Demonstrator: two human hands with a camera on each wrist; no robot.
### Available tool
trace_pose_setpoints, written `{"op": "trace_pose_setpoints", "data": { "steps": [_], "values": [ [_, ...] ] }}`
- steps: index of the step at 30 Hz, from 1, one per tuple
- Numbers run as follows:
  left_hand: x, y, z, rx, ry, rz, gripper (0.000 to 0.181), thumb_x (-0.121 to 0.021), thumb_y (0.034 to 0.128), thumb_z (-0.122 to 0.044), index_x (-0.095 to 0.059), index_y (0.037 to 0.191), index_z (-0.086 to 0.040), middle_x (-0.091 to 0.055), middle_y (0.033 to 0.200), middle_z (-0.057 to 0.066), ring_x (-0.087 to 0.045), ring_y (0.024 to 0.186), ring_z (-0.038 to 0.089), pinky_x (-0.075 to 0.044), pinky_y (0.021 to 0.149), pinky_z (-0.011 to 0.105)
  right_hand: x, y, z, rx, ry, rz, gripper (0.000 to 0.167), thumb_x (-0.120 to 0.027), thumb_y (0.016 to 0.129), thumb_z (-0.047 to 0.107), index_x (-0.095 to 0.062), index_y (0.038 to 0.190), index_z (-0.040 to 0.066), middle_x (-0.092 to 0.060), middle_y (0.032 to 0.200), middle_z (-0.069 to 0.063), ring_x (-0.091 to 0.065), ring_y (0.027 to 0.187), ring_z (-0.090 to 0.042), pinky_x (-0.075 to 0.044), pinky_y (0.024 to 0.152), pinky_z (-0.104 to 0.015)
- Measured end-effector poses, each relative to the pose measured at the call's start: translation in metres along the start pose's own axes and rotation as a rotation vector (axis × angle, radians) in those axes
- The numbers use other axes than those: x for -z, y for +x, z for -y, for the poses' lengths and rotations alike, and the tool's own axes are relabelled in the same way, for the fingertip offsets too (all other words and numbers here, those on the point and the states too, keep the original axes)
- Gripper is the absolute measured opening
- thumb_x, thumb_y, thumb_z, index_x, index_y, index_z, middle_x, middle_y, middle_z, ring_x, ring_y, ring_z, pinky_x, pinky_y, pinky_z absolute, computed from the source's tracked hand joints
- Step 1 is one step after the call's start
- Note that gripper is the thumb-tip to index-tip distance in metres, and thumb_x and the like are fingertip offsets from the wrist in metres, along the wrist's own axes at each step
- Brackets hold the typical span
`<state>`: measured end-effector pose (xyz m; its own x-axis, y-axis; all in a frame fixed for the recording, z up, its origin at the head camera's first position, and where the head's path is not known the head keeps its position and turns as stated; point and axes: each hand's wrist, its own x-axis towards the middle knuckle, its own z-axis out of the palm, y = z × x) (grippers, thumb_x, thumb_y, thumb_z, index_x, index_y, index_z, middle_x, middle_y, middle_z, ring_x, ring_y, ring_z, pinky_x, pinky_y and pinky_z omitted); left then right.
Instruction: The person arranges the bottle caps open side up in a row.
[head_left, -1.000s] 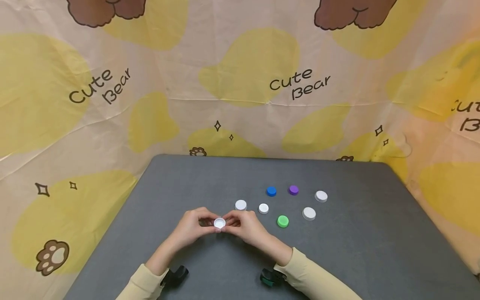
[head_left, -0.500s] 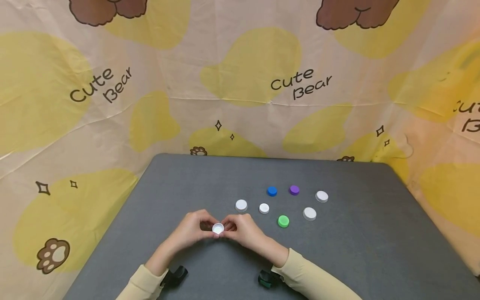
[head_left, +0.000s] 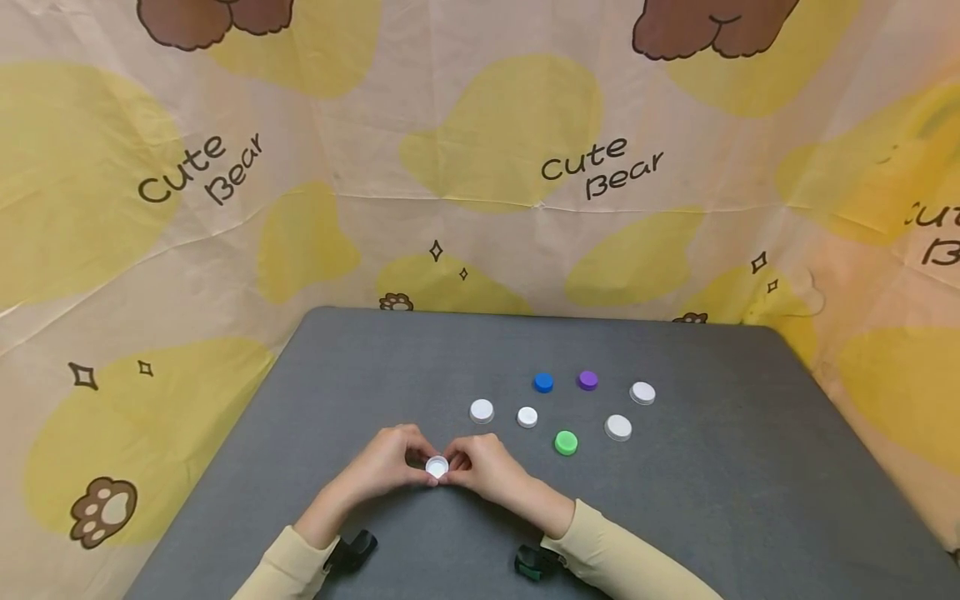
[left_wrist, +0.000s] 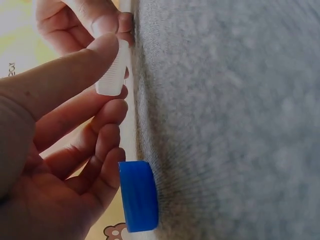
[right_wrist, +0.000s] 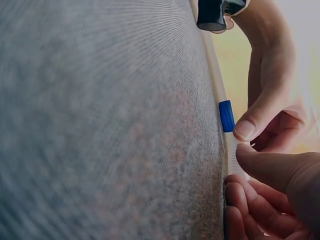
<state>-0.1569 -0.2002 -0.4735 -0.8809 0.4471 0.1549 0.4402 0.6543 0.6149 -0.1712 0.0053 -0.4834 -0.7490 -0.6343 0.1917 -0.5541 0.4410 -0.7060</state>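
A small white bottle cap, hollow side up, is held between my two hands near the middle of the table. My left hand pinches it from the left, and its ridged side shows below the thumb in the left wrist view. From the right, my right hand holds the same cap between thumb and fingertips, the other fingers curled. A blue bottle cap lies flat on the grey table close to the left fingers. The left hand seems to cover it in the head view.
Beyond the hands on the grey table lie several more caps: white, small white, blue, purple and green. Two clear-rimmed white caps sit further right. A patterned cloth hangs behind.
Both hands have drawn the white cap slightly toward the body, keeping hold of it. The white cap behind the right hand, partly covered earlier, is now fully visible.
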Motion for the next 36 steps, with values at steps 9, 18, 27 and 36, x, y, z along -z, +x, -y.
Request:
{"op": "trace_pose_setpoints", "data": {
  "steps": [9,18,27,36],
  "values": [
    [0.0015,-0.0018,-0.0011,0.016,0.031,0.042,0.027,-0.086,0.0653,-0.027,-0.076,0.089,-0.021,-0.06,0.079,-0.009,-0.054,0.074,0.008,-0.041,0.064,0.02,-0.0019,0.0012,0.0003,0.003,-0.04,0.006,0.017,-0.081,0.075,0.017,-0.07,0.085,0.008,-0.066,0.069,0.004,-0.055,0.061,0.006,-0.043,0.056,-0.01],
    [0.0018,-0.0036,0.0,0.001,0.042,0.046,0.029,-0.086,0.0663,-0.022,-0.074,0.092,-0.017,-0.062,0.082,-0.009,-0.055,0.075,0.006,-0.045,0.066,0.02,-0.0035,0.0026,-0.0005,0.004,-0.051,0.003,0.018,-0.08,0.076,0.018,-0.07,0.086,0.008,-0.066,0.07,0.004,-0.056,0.062,0.006,-0.043,0.057,-0.009],
    [0.0045,-0.0061,0.0014,-0.01,0.026,0.041,0.028,-0.085,0.0671,-0.019,-0.073,0.092,-0.016,-0.064,0.085,-0.007,-0.059,0.079,0.006,-0.049,0.07,0.024,-0.0041,0.0034,0.0002,-0.005,-0.057,0.018,0.018,-0.08,0.076,0.018,-0.071,0.088,0.008,-0.068,0.071,0.004,-0.057,0.062,0.006,-0.043,0.057,-0.009],
    [0.004,-0.0046,0.0039,-0.007,0.007,0.061,0.03,-0.085,0.0681,-0.019,-0.073,0.095,-0.017,-0.063,0.085,-0.009,-0.059,0.08,0.007,-0.049,0.07,0.024,-0.0031,0.0035,0.0005,-0.005,-0.045,0.018,0.019,-0.08,0.075,0.018,-0.071,0.088,0.008,-0.068,0.07,0.004,-0.057,0.062,0.006,-0.043,0.057,-0.009]
  ]
}}
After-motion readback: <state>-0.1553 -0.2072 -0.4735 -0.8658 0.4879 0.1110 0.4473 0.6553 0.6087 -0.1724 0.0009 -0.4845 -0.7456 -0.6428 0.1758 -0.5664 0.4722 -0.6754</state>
